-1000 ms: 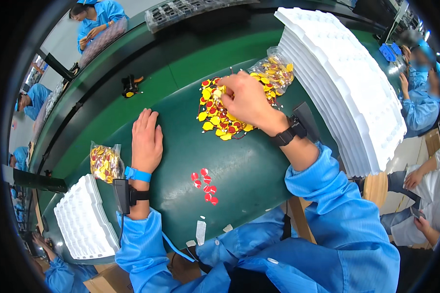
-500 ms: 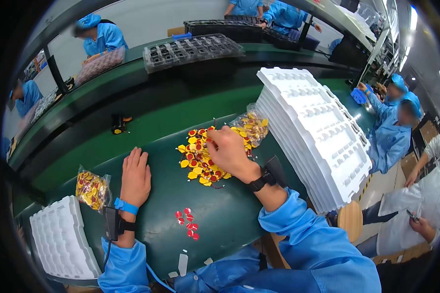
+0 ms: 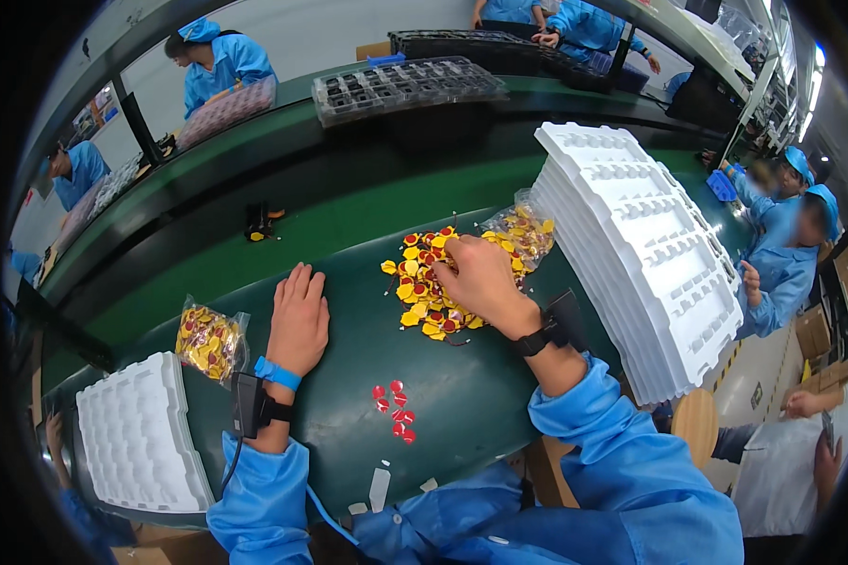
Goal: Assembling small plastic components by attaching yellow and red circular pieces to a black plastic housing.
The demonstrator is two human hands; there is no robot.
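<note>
R hand (image 3: 485, 281): at yel/red parts pile (image 3: 433, 309), fingers curled, can't tell if gripping
L hand (image 3: 299, 322): flat on grn surface (image 3: 471, 400), fingers extended, nr clr bag (image 3: 210, 344)

Cam tilted up vs 1s ago, R hand (image 3: 489, 284) lower in view

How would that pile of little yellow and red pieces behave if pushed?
The pile would probably spread rather than move as one block: its pieces look loose and overlapping. Some might tangle, since thin dark wires seem to poke out. Single pieces look flat, so they'd likely slide, not roll.
</note>
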